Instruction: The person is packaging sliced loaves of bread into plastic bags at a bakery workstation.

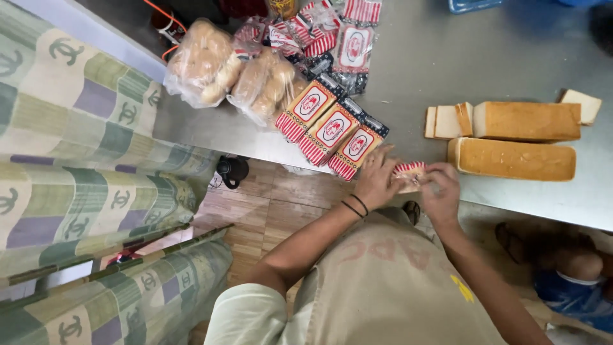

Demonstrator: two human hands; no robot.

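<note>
My left hand (377,177) and my right hand (440,188) both grip a small red-and-white striped bread packet (409,171) at the near edge of the steel table (447,57). The fingers pinch the packet's open end. Just left of my left hand lie three sealed red-and-white packets (332,128) side by side. To the right of my right hand rest two long unsliced bread loaves (514,160), with cut slices (447,121) beside the far loaf.
Clear bags of round buns (204,61) and more striped packets (332,32) sit at the table's far left. A patterned green cloth (83,128) hangs on the left. Below the table edge are a wooden floor, a black kettle (231,171) and another person's sandalled foot (511,239).
</note>
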